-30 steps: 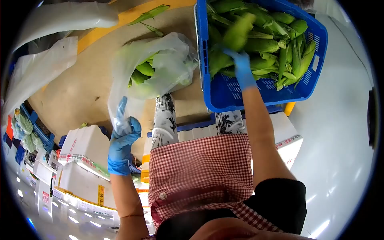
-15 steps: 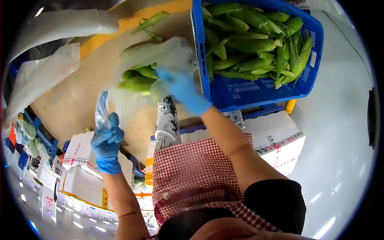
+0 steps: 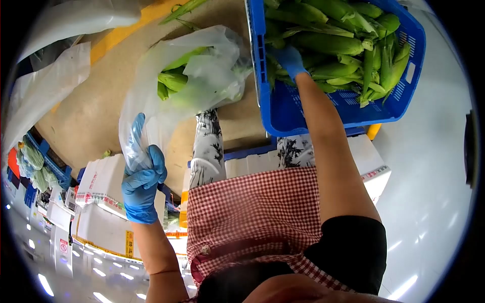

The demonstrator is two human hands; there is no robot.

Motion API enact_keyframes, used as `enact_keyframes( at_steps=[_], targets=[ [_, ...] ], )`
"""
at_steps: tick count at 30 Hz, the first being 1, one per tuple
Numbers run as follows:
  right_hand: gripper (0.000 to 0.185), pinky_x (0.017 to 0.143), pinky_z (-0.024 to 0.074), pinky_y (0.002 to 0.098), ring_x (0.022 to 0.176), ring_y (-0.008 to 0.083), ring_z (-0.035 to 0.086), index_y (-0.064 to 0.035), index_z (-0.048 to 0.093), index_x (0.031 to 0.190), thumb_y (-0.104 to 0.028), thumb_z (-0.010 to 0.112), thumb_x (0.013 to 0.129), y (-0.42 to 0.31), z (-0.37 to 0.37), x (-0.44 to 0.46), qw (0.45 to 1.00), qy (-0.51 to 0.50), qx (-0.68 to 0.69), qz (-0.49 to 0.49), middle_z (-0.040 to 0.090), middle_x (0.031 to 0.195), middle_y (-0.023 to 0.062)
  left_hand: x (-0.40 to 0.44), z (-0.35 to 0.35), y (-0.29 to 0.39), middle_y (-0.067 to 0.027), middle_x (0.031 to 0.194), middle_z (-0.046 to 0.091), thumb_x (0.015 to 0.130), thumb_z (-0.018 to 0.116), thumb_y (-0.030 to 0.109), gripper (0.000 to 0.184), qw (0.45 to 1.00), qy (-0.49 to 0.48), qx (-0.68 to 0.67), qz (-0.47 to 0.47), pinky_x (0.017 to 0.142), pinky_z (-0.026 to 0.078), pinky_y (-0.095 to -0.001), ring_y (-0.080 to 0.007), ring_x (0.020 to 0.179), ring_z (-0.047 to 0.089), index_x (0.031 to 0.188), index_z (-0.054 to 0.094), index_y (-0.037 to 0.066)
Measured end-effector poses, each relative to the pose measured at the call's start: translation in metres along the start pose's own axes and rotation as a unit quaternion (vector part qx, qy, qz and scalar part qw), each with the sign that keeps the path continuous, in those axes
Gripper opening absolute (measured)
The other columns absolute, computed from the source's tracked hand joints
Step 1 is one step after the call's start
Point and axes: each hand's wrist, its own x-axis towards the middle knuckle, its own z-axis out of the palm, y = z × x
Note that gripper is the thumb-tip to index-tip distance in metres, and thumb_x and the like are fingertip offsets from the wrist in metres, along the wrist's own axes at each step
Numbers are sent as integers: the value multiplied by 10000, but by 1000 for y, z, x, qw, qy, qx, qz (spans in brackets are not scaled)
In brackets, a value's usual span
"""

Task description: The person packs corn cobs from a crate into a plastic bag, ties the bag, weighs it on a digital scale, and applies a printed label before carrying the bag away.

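On the far left, a limp, milky plastic sheet (image 3: 50,91) is draped above a matt, tan floor (image 3: 96,113). Below it, blocky white foam boxes (image 3: 98,227) are stacked, their smooth faces printed with red lettering and crossed by yellow tape. Beside the boxes, the left hand (image 3: 141,189) is covered by a thin, wrinkled blue glove. The edge of a clear plastic bag (image 3: 209,93) is clamped by its curled fingers, while the forefinger is held straight under the film. The bag is spread, crumpled and cloudy, on the tan floor, and a few long, green ears of corn (image 3: 174,81) are held inside it, shown through its mouth. Next, trousers (image 3: 209,144) printed with black, tree-like shapes on white are partly covered by a red-and-white checked cloth apron (image 3: 252,212). On the right, a rigid blue plastic crate (image 3: 280,118) with slotted walls is heaped with tapered corn cobs (image 3: 333,44) in ribbed, leafy husks. The gloved right hand (image 3: 290,60) is sunk among them at the crate's left side; whether its fingers are closed cannot be told. Beyond the crate, a glossy grey floor (image 3: 429,166) is streaked by reflected light.
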Motion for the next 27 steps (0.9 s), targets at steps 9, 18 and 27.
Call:
enact_keyframes(
  at_steps=[9, 18, 27],
  targets=[
    [641, 935, 397, 407, 1092, 267, 478, -75, 395, 1268, -232, 696, 725, -62, 17, -249, 807, -177, 537, -171, 476, 1230, 110, -3, 2, 9, -12, 632, 373, 594, 565, -24, 966, 990, -47, -129, -25, 408, 259, -171, -86, 497, 323, 1411, 72, 124],
    [559, 868, 416, 359, 1007, 290, 524, -34, 490, 1162, -191, 706, 671, -112, 230, -205, 964, -53, 81, -248, 535, 1107, 179, -1, 1, 55, -25, 675, 400, 631, 528, -21, 945, 967, -132, -219, 9, 378, 240, -155, -49, 431, 270, 1412, 22, 142],
    [415, 981, 316, 434, 1141, 348, 439, -33, 544, 1128, -204, 557, 750, -26, -115, -60, 802, 213, -535, -157, 489, 1205, 200, 6, 3, 19, -17, 719, 487, 613, 658, 131, 881, 995, -55, 76, -16, 551, 337, -179, -102, 643, 448, 1378, 227, 63]
  ],
)
